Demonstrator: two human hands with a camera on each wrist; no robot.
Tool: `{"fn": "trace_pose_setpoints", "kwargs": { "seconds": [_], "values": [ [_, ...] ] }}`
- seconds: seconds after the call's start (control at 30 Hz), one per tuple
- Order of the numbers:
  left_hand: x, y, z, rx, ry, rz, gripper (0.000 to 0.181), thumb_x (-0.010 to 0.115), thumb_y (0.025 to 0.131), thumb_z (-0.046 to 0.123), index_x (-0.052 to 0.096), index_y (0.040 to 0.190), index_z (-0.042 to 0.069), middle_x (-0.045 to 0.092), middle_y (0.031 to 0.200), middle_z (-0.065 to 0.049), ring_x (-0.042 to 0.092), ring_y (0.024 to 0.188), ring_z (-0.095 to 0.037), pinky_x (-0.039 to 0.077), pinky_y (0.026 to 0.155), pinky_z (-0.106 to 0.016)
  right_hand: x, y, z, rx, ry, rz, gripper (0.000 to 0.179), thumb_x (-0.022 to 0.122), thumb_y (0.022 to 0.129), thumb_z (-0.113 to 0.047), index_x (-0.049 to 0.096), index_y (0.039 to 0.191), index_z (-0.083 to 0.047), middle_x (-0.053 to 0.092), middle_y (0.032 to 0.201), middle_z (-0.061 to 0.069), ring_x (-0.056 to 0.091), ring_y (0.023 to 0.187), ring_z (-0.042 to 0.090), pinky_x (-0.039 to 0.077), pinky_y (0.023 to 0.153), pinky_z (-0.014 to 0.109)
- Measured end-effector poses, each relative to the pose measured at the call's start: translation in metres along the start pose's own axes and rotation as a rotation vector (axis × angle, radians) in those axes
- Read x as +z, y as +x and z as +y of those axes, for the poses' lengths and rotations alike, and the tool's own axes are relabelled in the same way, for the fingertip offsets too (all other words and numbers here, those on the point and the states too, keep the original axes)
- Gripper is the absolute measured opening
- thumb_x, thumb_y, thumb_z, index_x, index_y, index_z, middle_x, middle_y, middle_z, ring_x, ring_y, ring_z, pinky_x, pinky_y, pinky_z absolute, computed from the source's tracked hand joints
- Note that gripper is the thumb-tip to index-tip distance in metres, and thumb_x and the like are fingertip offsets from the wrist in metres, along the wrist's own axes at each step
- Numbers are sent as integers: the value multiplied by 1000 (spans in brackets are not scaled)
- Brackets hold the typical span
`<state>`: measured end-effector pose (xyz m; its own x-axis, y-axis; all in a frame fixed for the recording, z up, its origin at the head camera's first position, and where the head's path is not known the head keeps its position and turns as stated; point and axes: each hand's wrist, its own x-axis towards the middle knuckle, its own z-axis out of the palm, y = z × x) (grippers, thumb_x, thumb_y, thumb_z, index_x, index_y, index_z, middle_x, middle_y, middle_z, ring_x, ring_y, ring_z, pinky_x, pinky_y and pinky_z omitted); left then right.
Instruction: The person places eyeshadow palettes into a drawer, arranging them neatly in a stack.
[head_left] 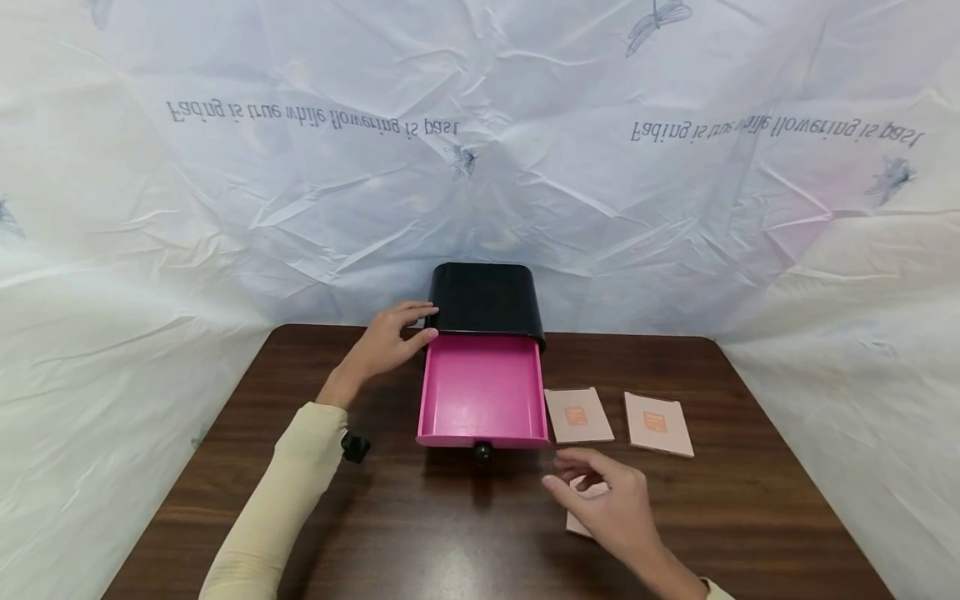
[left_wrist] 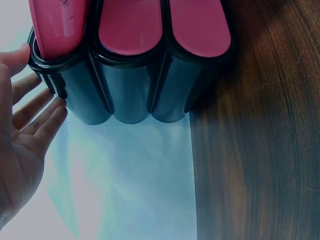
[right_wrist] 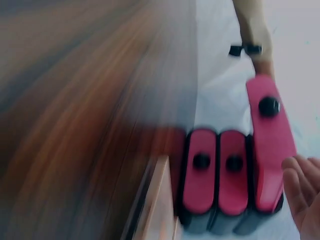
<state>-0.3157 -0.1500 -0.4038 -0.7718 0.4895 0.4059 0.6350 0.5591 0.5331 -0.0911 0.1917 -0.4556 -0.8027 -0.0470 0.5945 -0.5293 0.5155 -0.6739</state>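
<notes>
A black cabinet with three pink drawers stands at the table's back edge. Its top drawer is pulled out toward me and has a round black knob. My left hand rests against the cabinet's left side, thumb near the front edge and fingers extended; the left wrist view shows the fingers along that side. To the right of the drawer front, my right hand hovers with fingers loosely bent, nothing visible between them. Beneath it lies a pale pink square case, partly hidden.
Two more pale pink square cases with orange labels lie right of the drawer, the farther case beside the nearer one. The dark wooden table ends at a wrinkled white sheet behind the cabinet.
</notes>
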Motion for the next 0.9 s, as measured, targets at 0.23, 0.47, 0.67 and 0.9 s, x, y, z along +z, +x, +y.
{"fn": "trace_pose_setpoints", "kwargs": {
  "seconds": [0.23,0.47,0.67,0.9],
  "values": [
    [1,0,-1,14,7,8,49,65,102,34,61,144,10,54,147,-12,61,124,-38,51,103,-52,-44,-5,28,-27,-154,-129,58,94,73,-18,70,126,-19,73,116,-6,70,89,11,56,66,22],
    [1,1,-3,7,3,8,48,65,102,35,61,143,11,55,147,-12,62,124,-38,50,103,-53,-72,-20,56,39,-381,-293,91,95,69,-44,53,149,-29,61,139,-3,63,108,16,57,81,41],
    [0,1,-3,3,3,10,49,65,102,37,62,143,11,56,146,-10,63,122,-35,50,103,-52,-87,-29,74,90,-426,-370,100,93,69,-51,47,154,-26,54,148,2,50,130,26,52,91,60],
    [1,1,-1,4,7,12,49,66,101,36,62,142,10,56,146,-11,63,123,-34,50,103,-51,-100,-31,88,227,-454,-490,112,84,67,-70,44,155,-14,51,150,15,50,132,45,49,91,68]
  ]
}}
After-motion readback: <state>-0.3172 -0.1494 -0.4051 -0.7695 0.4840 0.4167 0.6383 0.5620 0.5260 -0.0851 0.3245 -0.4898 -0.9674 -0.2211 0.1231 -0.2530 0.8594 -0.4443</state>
